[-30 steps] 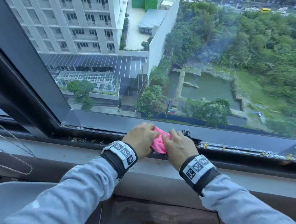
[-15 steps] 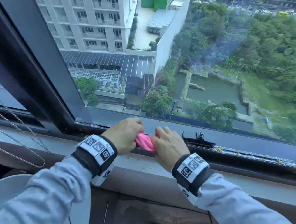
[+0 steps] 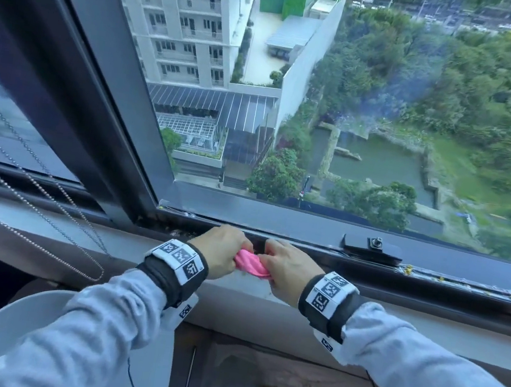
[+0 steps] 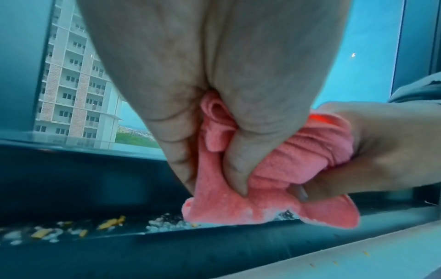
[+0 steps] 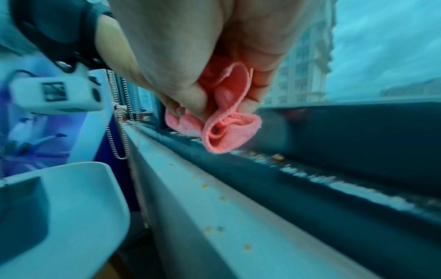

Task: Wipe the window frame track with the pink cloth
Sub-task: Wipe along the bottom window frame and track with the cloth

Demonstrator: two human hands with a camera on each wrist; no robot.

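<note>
A bunched pink cloth [image 3: 250, 265] is gripped from both ends, my left hand [image 3: 224, 251] on its left and my right hand [image 3: 286, 270] on its right. Both hands sit at the dark window frame track [image 3: 431, 276], close to the frame's left corner. In the left wrist view the pink cloth [image 4: 238, 203] hangs from the curled fingers [image 4: 236, 169] and its lower edge touches the track [image 4: 71, 207] among yellow and white crumbs [image 4: 112, 222]. In the right wrist view the cloth [image 5: 226, 130] bulges out of my fist just above the track [image 5: 310, 175].
A black window latch [image 3: 374, 246] sits on the frame right of my hands. Yellow debris [image 3: 408, 269] dots the track further right. A bead chain [image 3: 52, 199] hangs at the left. A white chair back [image 3: 2, 329] stands below the grey sill [image 3: 424, 332].
Both hands have slid left along the track with the cloth, away from the latch and toward the frame's corner. The head view has shifted left too.
</note>
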